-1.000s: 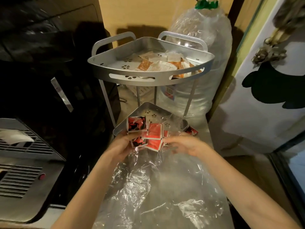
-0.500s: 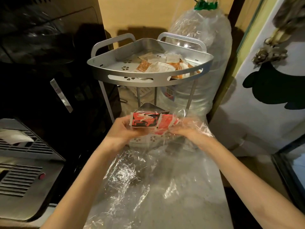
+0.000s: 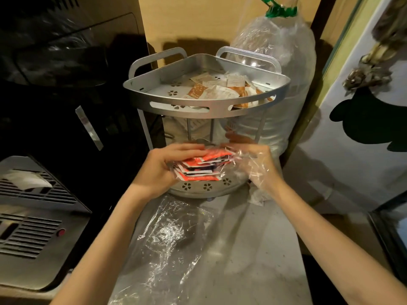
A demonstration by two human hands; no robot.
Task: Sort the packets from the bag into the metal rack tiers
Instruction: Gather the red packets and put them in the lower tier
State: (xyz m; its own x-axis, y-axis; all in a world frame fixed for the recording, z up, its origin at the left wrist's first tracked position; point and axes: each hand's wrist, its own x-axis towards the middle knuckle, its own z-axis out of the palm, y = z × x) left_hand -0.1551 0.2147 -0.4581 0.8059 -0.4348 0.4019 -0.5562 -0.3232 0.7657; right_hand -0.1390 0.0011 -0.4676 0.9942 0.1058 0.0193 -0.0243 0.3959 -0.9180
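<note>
— What do the hands have, seen from the head camera?

— The left hand (image 3: 163, 167) is closed on a fanned stack of red packets (image 3: 201, 166), thumb under, fingers over the top. The right hand (image 3: 256, 166) meets the stack from the other side, with the clear plastic bag (image 3: 174, 236) draped over its knuckles. Its fingers curl round the film; whether they also pinch the packets is hard to say, since the wrinkled plastic blurs them.

— Where is the stack in relation to the rack?

— Just below the grip lies the lower tier (image 3: 207, 188) of the metal rack (image 3: 143, 126), its flower-shaped holes showing under the packets. The stack sits over that tier, near its front rim. I cannot tell if the bottom packet touches the metal.

— And above the grip?

— The upper tier (image 3: 207, 111), holding white and orange packets (image 3: 217, 90) heaped toward its right half.

— What else is round the hands?

— Toward the person from the grip, the rest of the bag trails flat on the grey counter (image 3: 253, 249). Beyond the right hand stands a large water bottle (image 3: 284, 69) wrapped in plastic. Left of the left hand is a dark appliance (image 3: 66, 89).
</note>
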